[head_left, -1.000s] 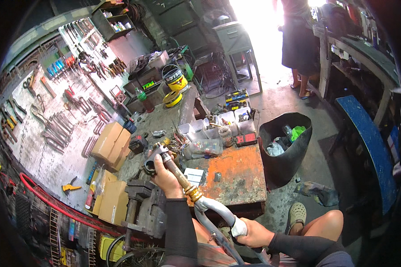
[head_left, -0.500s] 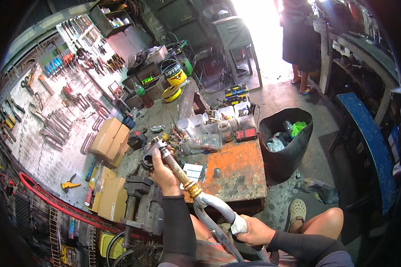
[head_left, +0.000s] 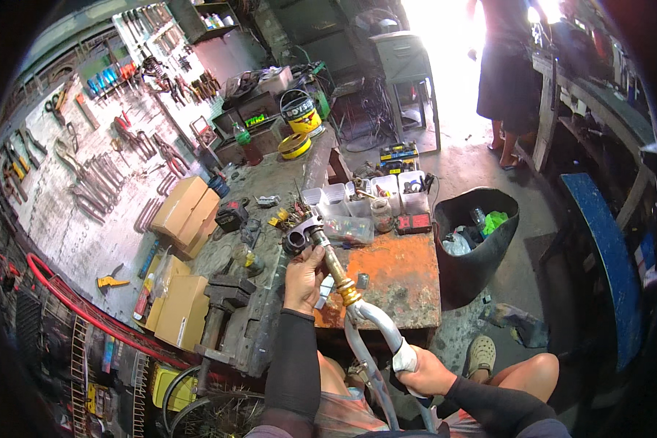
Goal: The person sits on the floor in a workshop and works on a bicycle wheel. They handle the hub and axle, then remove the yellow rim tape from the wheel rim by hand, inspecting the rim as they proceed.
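Observation:
A grey bicycle fork (head_left: 376,319) slants up and away from my lap. Gold headset rings (head_left: 349,292) sit at the base of its worn steerer tube (head_left: 333,260), and a dark grey stem clamp (head_left: 297,238) is at the upper end. Just below the clamp, my left hand (head_left: 304,280) is closed on the tube, thumb along it. My right hand (head_left: 428,372) grips the right fork leg lower down, with a white cloth (head_left: 404,358) between hand and metal. The fork hangs over the near edge of an orange-topped workbench (head_left: 398,281).
A bench vise (head_left: 230,299) and cardboard boxes (head_left: 184,310) stand left. White bins (head_left: 387,191) of parts line the bench's back. A black rubber waste bin (head_left: 467,255) is at right. Tools hang on the left wall board (head_left: 58,175). A person (head_left: 509,80) stands in the far right background.
The fork's upper end has swung to the right with my left hand, which now sits under the clamp rather than beside it. My right hand keeps its grip. The view has shifted slightly.

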Tool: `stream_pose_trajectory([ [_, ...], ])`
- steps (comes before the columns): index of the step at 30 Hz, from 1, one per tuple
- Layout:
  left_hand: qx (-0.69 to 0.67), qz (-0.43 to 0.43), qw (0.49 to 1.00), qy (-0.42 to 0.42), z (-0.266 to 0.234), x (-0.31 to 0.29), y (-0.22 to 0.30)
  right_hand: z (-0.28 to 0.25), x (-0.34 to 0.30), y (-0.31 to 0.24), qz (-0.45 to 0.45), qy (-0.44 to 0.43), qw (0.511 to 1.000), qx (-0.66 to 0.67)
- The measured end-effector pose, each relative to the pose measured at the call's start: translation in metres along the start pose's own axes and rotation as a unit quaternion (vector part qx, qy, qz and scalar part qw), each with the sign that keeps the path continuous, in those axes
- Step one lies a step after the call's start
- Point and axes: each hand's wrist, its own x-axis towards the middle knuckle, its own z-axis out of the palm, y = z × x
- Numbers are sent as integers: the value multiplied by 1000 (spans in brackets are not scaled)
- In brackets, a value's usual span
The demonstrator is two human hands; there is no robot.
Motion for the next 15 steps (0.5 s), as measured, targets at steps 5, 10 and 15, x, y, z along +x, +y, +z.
stream_pose_trajectory([
  [5,-177,10,980,86,2,15,2,-1,-7,-43,18,23,995,-94],
  [10,-109,16,993,46,2,6,5,-1,-9,-59,48,15,990,-134],
  [15,3,-182,977,-116,-5,-33,-17,-3,-11,-35,11,35,997,-74],
])
